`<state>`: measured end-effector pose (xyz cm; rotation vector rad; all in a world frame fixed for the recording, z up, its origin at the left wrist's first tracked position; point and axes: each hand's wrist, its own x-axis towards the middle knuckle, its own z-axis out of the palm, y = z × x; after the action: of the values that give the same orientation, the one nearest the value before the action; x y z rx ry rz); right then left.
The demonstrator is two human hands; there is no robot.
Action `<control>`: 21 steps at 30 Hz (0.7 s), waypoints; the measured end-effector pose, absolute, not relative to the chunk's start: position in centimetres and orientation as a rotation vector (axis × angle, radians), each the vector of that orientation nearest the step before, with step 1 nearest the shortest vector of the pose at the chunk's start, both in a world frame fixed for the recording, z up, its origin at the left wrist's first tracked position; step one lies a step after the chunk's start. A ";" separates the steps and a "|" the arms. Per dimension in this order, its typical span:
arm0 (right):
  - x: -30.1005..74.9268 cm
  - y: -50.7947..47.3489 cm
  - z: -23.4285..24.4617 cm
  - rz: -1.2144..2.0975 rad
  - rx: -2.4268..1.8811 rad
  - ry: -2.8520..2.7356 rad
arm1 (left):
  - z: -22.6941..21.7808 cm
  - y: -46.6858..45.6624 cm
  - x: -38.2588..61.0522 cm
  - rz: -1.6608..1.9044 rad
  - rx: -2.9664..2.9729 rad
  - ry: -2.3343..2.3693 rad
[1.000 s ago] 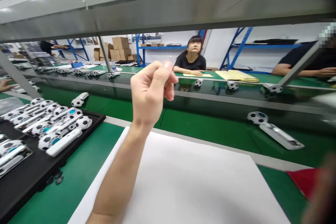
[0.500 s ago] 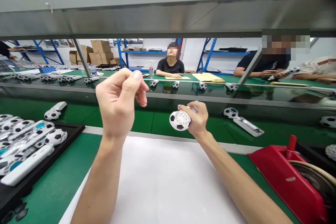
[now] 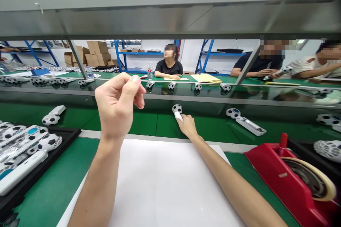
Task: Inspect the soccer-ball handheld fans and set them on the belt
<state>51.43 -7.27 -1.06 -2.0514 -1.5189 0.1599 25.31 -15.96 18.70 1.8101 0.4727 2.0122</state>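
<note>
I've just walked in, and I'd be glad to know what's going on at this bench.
A person at a green workbench holds their left hand up in a pinch, with nothing clearly visible in it. Their right hand holds a small white piece beside a football-patterned ball. A black tray of similar balls lies to the left, and a co-worker sits across the bench.
</note>
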 end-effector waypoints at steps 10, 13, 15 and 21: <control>49.8 -9.1 2.5 0.112 -2.344 -1.840 | 18.4 -15.5 25.6 1.994 1.862 0.522; 50.2 -9.6 4.2 0.227 -2.412 -1.939 | 18.4 -15.8 25.8 1.992 1.896 0.570; 50.6 -10.0 5.2 0.301 -2.457 -1.989 | 18.4 -16.0 25.9 1.985 1.926 0.601; 51.6 -11.1 7.5 0.456 -2.504 -2.066 | 18.2 -16.3 26.2 1.931 1.947 0.621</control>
<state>51.65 -11.12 7.48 -2.5042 -2.0665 0.4556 26.21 -16.29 18.20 1.9471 0.6208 1.9306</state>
